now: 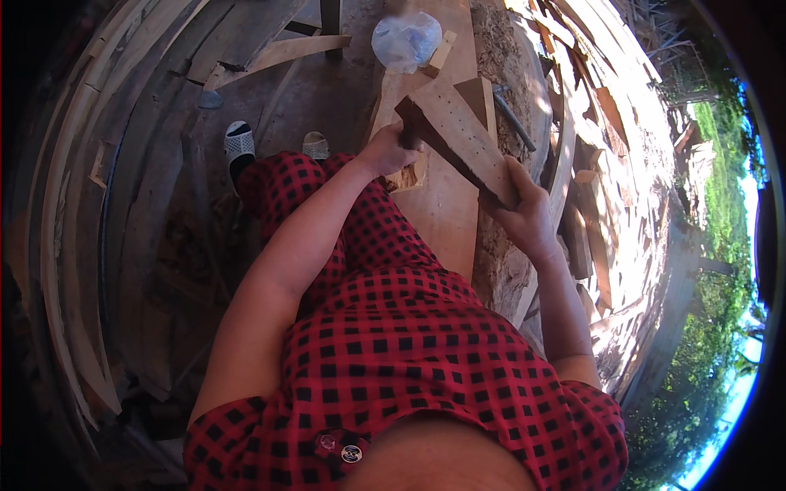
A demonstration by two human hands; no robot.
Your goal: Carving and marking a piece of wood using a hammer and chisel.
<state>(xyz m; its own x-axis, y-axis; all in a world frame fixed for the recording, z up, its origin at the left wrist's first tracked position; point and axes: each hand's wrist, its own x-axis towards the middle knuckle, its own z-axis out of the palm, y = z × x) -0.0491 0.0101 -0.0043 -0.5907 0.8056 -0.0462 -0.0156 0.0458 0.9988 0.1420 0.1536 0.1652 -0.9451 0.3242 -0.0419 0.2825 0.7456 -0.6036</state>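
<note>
I hold a short wooden board [454,131] dotted with small holes, tilted diagonally above a wide plank [450,237]. My left hand [389,151] is closed at its dark lower edge near the upper-left end, and my right hand [524,209] grips the lower-right end, thumb along its side. Beneath and behind the held board are light wood blocks [479,98], partly hidden by it. A grey metal bar [516,123] lies just right of the board on a rough-barked timber [512,65].
A plastic bag [407,41] rests at the plank's far end. Long boards [106,204] lie along the left, and piled offcuts [602,245] fill the sunlit right, with greenery beyond. My sandalled feet [240,147] are on the floor left of the plank.
</note>
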